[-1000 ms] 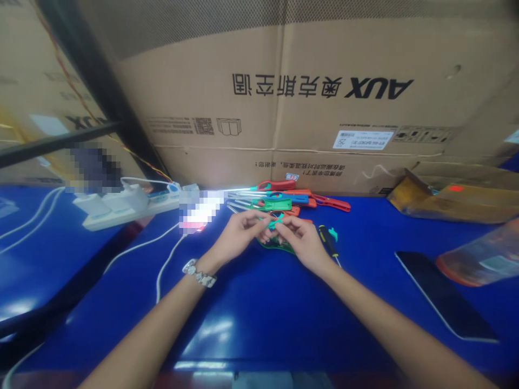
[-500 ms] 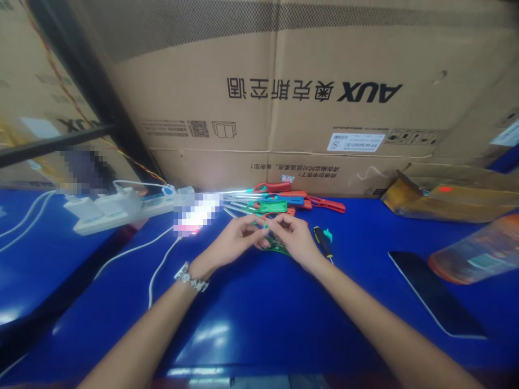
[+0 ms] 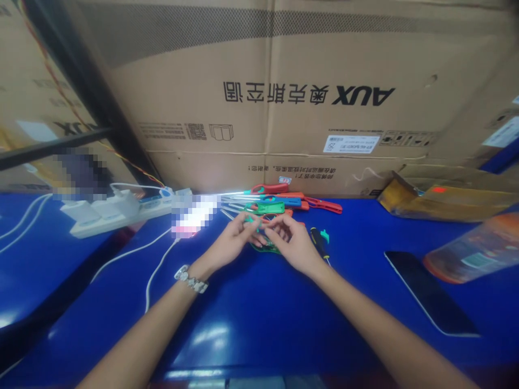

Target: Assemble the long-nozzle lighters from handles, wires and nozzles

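Between the thumb and fingers of my left hand [image 3: 231, 244] is a small teal plastic piece [image 3: 253, 221], which looks like a lighter trigger. My right hand [image 3: 299, 246] is just beside it, its fingers curled and closed; whatever they pinch is too small to make out. Beneath both hands lies an open green lighter housing [image 3: 265, 248], partly hidden by my fingers. Behind them several long-necked gas lighters lie in a row, among them a red one [image 3: 271, 188], a blue one [image 3: 286, 203] and a green one [image 3: 272, 208].
Right of my hands lie a black-and-yellow screwdriver [image 3: 319, 243] and a loose teal piece [image 3: 325, 235]. A phone [image 3: 432, 294], a plastic jar [image 3: 472, 251] and a torn carton [image 3: 441, 202] are farther right. A power strip [image 3: 125, 216] with cables lies left. A large cardboard sheet [image 3: 308, 54] stands behind.
My hands have moved slightly apart; the teal piece shows more plainly in my left fingers. My right fingers have curled in more. The whole view has shifted a little.
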`<state>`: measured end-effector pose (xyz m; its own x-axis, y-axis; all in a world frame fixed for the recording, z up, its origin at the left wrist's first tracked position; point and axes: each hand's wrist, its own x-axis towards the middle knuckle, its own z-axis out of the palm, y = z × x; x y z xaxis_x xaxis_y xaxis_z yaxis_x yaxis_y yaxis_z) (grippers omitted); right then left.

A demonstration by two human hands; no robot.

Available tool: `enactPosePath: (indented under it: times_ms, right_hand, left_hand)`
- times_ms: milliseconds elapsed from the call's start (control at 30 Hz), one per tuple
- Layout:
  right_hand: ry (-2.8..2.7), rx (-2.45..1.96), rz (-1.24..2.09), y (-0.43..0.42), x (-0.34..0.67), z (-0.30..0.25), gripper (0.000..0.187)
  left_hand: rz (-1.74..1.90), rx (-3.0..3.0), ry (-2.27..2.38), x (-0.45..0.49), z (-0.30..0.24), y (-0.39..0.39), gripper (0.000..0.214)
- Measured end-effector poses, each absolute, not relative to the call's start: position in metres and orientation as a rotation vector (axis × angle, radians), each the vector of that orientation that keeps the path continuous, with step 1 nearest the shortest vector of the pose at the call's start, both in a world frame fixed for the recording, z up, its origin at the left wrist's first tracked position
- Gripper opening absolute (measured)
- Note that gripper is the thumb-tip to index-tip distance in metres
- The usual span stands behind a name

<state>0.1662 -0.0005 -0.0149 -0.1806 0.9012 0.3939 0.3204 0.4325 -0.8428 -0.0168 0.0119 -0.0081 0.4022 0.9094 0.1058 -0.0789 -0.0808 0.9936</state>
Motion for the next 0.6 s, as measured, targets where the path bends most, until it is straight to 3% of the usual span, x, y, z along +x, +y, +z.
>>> enactPosePath:
  times_ms: [133, 300, 600]
  right_hand:
    - [-1.910, -1.025, 0.475, -0.008, 0.161, -0.013, 0.026]
    - [-1.866, -1.112, 0.403, -0.008, 0.157, -0.011, 0.011]
    - [-1.618, -1.056, 1.029, 0.000, 0.160, -0.018, 0.023]
  left_hand:
    - [0.995, 1.505, 0.940, -0.012, -0.007, 0.010, 0.042]
    - [0.942, 1.625, 1.066, -0.009, -0.007, 0.003, 0.040]
    - [1.050, 1.799, 0.984, -0.019, -0.005, 0.008, 0.029]
